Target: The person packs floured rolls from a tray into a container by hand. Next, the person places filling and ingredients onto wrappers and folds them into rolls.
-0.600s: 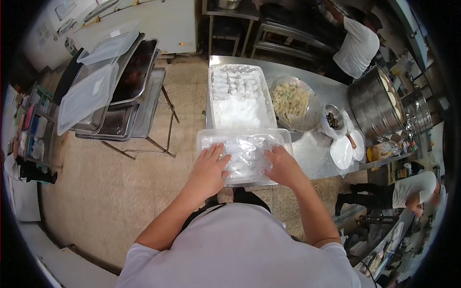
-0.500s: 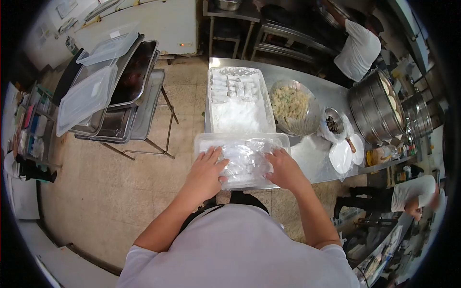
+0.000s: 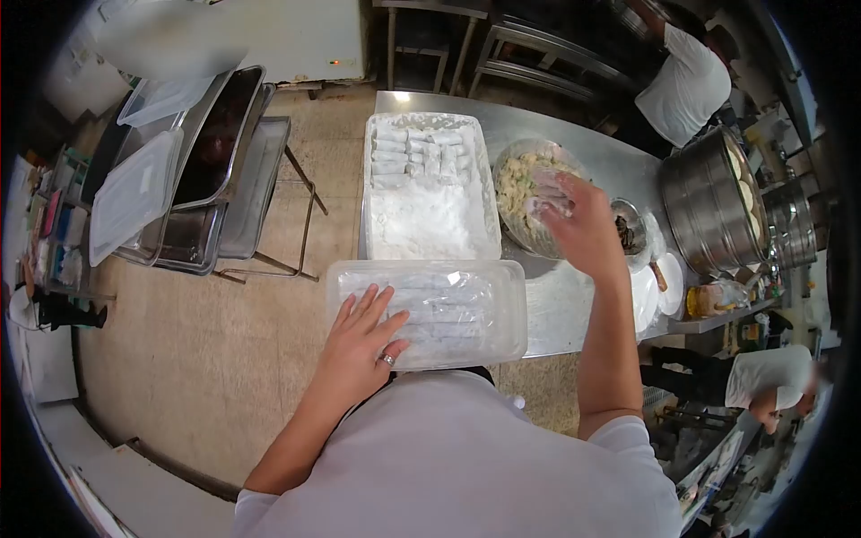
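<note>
On a steel table (image 3: 556, 309), a film-covered plastic container (image 3: 513, 314) sits at the near edge, just beside a white tray (image 3: 491, 202) of floured rolls. Beyond the tiled floor (image 3: 206, 368), a stand (image 3: 300, 170) bears stacked pans; two people in white shirts work at the right. The left hand (image 3: 360, 339) still rests on the film, fingers spread, grasping nothing. The right hand (image 3: 578, 215), on the container half a second ago, is now at the bowl (image 3: 538, 244) of filling, fingers whitened and bent; whether it grips any, one cannot tell.
</note>
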Motion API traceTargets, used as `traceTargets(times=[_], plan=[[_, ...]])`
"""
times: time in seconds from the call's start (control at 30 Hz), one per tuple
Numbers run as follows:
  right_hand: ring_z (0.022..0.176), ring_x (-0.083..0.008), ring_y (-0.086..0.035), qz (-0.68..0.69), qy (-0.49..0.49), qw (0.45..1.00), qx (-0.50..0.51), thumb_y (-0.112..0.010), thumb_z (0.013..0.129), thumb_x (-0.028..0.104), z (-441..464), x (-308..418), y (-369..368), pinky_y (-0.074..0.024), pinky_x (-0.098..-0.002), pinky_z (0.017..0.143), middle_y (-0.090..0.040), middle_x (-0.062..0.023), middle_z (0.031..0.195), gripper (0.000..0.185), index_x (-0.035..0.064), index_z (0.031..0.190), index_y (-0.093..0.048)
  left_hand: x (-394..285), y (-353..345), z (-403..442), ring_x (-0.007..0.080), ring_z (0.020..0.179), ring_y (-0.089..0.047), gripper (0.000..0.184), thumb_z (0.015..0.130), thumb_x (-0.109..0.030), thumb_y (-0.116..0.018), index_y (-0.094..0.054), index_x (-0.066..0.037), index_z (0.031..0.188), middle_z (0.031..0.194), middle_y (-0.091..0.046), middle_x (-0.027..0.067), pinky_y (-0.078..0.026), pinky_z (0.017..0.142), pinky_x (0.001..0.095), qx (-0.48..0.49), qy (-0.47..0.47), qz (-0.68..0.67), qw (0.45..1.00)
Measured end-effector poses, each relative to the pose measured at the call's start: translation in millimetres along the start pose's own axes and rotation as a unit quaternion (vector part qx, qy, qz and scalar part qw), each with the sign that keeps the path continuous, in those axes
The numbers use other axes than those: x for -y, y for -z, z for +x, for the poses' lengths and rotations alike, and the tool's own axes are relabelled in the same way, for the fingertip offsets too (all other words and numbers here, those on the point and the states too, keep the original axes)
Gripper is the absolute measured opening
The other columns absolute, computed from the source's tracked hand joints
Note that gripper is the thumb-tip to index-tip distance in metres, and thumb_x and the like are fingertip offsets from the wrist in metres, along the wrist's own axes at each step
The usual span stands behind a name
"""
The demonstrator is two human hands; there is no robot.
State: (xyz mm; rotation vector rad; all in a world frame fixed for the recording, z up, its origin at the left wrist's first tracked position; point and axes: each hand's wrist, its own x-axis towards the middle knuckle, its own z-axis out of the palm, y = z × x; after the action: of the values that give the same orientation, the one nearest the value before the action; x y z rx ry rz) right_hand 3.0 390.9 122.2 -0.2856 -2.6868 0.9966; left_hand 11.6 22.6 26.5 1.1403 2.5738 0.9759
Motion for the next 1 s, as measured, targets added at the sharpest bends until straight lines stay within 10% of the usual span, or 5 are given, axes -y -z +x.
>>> traceTargets(times=[0.3,0.53,0.63,0.77,1.0], plan=[[0.105,-0.026,-0.076,0.007,0.036,0.976,0.216,-0.073,0.09,0.011,61.0,-28.3,-91.9,-0.058,-0.0382,0.094,-0.08,-0.0198,0.113,0.036,-0.0056,0.122,-0.075,-13.4,-2.8,-1.9,0.0405,0.16,-0.035,0.064,0.103,-0.043,-0.069,-0.057,-0.005,0.154,0.171,-0.04,0.0227,-0.027,0.13,0.0587,0.074,0.01,0.093,0.993],[0.101,-0.0381,-0.076,0.01,0.053,0.817,0.574,-0.062,0.087,0.006,72.8,-52.9,-226.9,-0.0589,-0.0441,0.093,-0.079,-0.0242,0.111,0.037,-0.0016,0.121,-0.077,-3.9,-12.2,-7.7,0.0425,0.161,-0.031,0.076,0.106,-0.058,-0.056,-0.049,-0.005,0.16,0.172,-0.035,0.0249,-0.025,0.131,0.0588,0.119,0.015,0.127,0.985],[0.106,-0.0439,-0.073,-0.036,0.179,0.919,0.35,-0.063,0.084,0.01,95.3,-38.0,-254.5,-0.0588,-0.0477,0.095,-0.076,-0.0305,0.105,0.03,-0.0055,0.106,-0.078,-5.0,-10.4,-5.1,0.0414,0.162,-0.031,0.077,0.106,-0.059,-0.055,-0.048,-0.006,0.161,0.173,-0.035,0.0236,-0.025,0.131,0.0581,0.124,0.014,0.139,0.982],[0.121,-0.0408,-0.063,-0.192,0.237,0.932,0.194,-0.067,0.086,0.013,132.3,-18.5,-258.1,-0.0531,-0.0469,0.105,-0.066,-0.0269,0.123,0.045,-0.0073,0.126,-0.066,-4.3,-13.1,-6.7,0.0401,0.162,-0.031,0.079,0.107,-0.062,-0.052,-0.047,-0.006,0.162,0.174,-0.035,0.0215,-0.025,0.132,0.057,0.125,0.025,0.14,0.982],[0.123,-0.0385,-0.061,-0.296,0.186,0.869,0.349,-0.079,0.081,0.018,116.2,-15.1,-274.6,-0.0525,-0.047,0.104,-0.065,-0.026,0.125,0.063,-0.0067,0.136,-0.06,-2.1,-13.1,-9.2,0.0393,0.163,-0.03,0.078,0.107,-0.062,-0.051,-0.046,-0.006,0.162,0.174,-0.034,0.0209,-0.024,0.132,0.0566,0.12,0.028,0.125,0.984]])
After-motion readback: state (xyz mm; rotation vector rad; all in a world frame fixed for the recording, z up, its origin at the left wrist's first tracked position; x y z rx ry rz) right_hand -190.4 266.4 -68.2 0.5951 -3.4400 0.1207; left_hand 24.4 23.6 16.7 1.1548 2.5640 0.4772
